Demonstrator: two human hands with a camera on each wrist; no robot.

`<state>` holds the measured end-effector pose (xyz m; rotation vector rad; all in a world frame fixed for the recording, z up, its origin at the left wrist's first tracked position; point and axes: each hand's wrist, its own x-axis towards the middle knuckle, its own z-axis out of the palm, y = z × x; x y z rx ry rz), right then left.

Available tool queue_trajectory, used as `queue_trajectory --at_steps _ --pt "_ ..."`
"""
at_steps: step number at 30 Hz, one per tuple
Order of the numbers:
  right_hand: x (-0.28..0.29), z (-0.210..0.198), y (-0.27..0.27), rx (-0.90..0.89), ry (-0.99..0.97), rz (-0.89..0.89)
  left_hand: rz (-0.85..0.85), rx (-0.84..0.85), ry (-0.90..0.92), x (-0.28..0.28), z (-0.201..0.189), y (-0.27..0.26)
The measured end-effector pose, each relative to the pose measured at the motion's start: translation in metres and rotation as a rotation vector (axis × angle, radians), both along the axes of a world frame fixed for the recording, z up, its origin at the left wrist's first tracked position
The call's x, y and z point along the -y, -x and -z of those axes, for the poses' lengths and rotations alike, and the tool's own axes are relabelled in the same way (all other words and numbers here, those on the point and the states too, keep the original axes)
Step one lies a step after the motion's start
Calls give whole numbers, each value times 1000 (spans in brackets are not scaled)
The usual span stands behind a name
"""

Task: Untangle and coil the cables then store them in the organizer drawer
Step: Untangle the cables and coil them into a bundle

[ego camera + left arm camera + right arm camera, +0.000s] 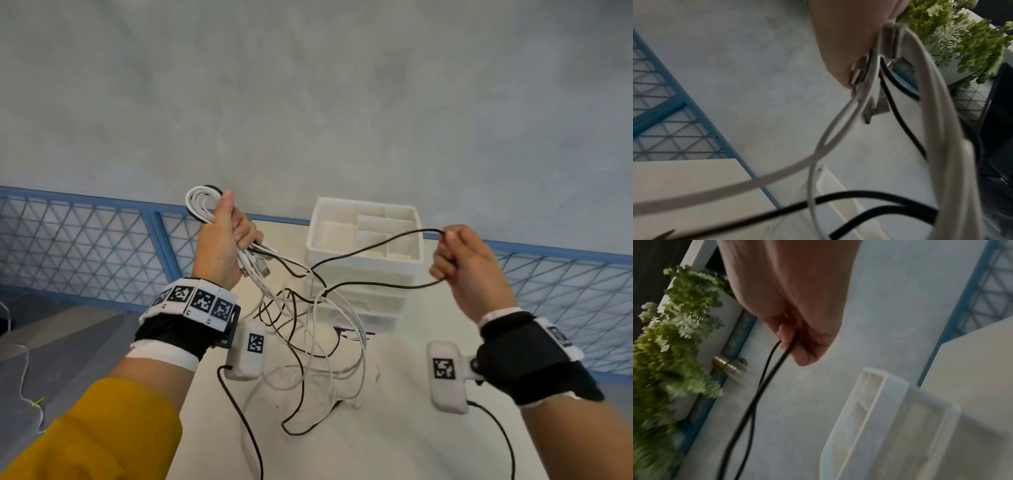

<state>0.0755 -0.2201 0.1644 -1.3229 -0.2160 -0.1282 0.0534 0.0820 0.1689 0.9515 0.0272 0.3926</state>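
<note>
The white table (394,445) runs under both your hands, matte and flat, w/ blue mesh railing (85,246) behind it. The organizer (363,260) stands just beyond and between your hands: white plastic, boxy, stacked drawers w/ translucent fronts, open top tray split into rectangular compartments, none holding cables.

The tangle (308,342) hangs below and between your hands, thin round white and black cords looping over each other, lowest loops resting on the table. Your left hand (222,243) is clenched round a white coil (202,202) that arcs above your thumb; smooth rubbery strands and metal USB plugs (260,267) stick out below your fist. In the left wrist view the plugs look flat, silvery, blurred.

Your right hand (469,263) is grasping the black cable (376,246), fingers curled round it; a slim dark strand exits at the thumb, another under the fist, both running left toward the tangle. Right wrist view shows the two strands leaving your fist.
</note>
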Motion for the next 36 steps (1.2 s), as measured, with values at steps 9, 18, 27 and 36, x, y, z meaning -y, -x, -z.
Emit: queue_trajectory --at_steps 9,18,27,36 --pt "68 16 -1 193 972 438 -70 -64 44 -2 4 -3" --pt "47 30 15 -540 -86 -42 -80 -75 69 5 9 -8" --pt "86 77 18 -212 1325 357 -128 -65 99 -8 3 -7" --pt "5 67 24 392 1051 193 -44 -48 57 14 8 -10"
